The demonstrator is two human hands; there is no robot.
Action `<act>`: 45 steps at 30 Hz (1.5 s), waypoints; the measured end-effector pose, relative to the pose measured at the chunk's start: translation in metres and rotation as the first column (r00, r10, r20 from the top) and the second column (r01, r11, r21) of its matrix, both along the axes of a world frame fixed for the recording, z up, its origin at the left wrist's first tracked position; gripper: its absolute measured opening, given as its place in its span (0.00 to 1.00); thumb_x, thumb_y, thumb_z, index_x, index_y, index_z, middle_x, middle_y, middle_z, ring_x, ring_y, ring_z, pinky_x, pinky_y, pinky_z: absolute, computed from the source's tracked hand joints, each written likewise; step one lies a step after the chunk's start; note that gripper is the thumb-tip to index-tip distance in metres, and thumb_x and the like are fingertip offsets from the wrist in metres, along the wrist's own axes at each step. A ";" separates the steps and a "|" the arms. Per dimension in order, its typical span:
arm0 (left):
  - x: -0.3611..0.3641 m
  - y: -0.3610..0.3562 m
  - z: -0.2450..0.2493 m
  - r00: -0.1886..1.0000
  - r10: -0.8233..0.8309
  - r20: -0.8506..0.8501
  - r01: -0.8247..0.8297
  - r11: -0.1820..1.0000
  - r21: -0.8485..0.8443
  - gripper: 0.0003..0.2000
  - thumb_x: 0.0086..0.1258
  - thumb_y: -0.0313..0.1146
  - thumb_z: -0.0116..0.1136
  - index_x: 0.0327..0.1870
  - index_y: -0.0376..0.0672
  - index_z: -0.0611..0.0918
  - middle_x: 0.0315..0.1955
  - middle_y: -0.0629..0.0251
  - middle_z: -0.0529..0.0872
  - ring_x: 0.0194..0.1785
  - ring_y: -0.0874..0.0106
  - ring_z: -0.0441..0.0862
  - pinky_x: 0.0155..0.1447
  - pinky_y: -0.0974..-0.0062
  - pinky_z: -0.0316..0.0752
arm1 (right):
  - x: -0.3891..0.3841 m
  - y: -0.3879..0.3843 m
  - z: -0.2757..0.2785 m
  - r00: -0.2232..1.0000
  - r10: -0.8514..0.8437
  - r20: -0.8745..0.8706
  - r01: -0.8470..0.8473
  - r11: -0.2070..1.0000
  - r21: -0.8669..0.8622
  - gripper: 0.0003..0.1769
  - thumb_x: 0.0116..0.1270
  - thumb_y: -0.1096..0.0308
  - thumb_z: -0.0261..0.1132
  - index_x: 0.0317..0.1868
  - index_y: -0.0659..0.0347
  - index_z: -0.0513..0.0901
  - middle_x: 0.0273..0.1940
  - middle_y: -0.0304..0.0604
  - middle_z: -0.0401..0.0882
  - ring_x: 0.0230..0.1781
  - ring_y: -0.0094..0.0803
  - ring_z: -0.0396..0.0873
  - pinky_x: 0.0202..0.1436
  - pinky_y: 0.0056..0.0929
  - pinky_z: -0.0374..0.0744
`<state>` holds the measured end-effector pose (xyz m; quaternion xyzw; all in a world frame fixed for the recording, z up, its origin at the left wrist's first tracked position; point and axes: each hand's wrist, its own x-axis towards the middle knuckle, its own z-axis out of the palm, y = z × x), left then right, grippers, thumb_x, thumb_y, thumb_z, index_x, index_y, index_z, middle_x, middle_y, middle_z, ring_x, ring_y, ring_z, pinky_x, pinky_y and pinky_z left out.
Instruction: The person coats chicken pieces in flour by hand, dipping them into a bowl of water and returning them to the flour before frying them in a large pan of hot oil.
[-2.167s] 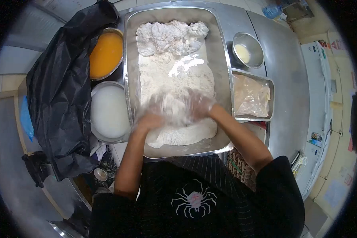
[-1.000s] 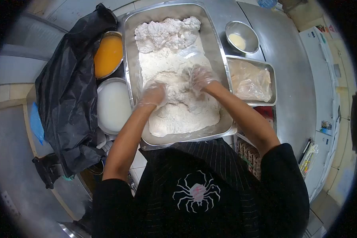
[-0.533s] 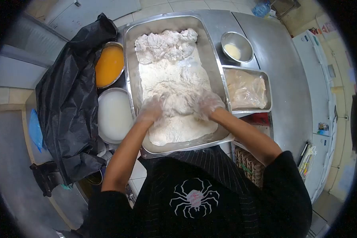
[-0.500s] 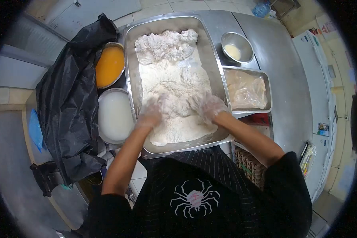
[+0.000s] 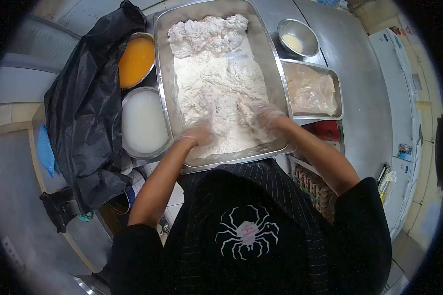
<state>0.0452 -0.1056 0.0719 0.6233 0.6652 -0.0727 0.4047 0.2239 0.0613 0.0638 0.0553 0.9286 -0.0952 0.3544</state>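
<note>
A deep steel tray (image 5: 163, 73) holds a bed of white flour (image 5: 216, 73). Lumpy flour-coated pieces (image 5: 209, 34) are heaped at its far end. My left hand (image 5: 202, 130), in a clear plastic glove, is down in the flour at the tray's near left. Opposite it, my right hand (image 5: 267, 118), gloved the same way, presses into the flour at the near right. A floury mound (image 5: 227, 115) lies between them; whether a piece is inside it I cannot make out. Flour and blur hide most of the fingers on both hands.
Left of the tray stand a bowl of orange liquid (image 5: 137, 61) and a bowl of whitish liquid (image 5: 143, 120), beside a black plastic sheet (image 5: 91, 108). To the right are a small steel bowl (image 5: 305, 37) and a tray of pale meat under plastic (image 5: 310, 91). Egg trays (image 5: 312, 189) sit below.
Both hands have drawn back toward me through the flour and come slightly closer together. The mound between them looks flatter. The whole view has shifted, so the trays and bowls appear higher.
</note>
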 end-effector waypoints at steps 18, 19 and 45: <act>-0.032 0.012 -0.042 0.965 -0.162 0.205 0.132 0.980 0.152 0.26 0.63 0.51 0.41 0.44 0.31 0.74 0.36 0.45 0.79 0.41 0.56 0.79 0.44 0.62 0.72 | -0.029 0.027 -0.096 0.816 0.481 0.321 -0.461 0.876 -0.142 0.22 0.51 0.62 0.60 0.48 0.57 0.73 0.44 0.49 0.76 0.44 0.41 0.74 0.44 0.35 0.73; -0.033 0.019 -0.029 0.964 -0.167 0.208 0.138 0.980 0.145 0.26 0.63 0.51 0.41 0.44 0.31 0.74 0.36 0.45 0.79 0.41 0.56 0.79 0.44 0.62 0.72 | -0.019 0.020 -0.072 0.818 0.478 0.319 -0.454 0.878 -0.150 0.22 0.51 0.62 0.60 0.48 0.57 0.73 0.44 0.49 0.76 0.44 0.41 0.74 0.44 0.35 0.73; 0.044 -0.016 -0.093 0.956 -0.001 -0.294 -0.014 0.999 -0.049 0.13 0.61 0.34 0.43 0.36 0.34 0.78 0.36 0.47 0.79 0.41 0.55 0.78 0.47 0.60 0.72 | -0.015 -0.077 0.008 0.983 -0.178 0.046 0.180 0.982 -0.057 0.14 0.52 0.66 0.53 0.35 0.64 0.80 0.39 0.50 0.78 0.44 0.41 0.75 0.50 0.36 0.71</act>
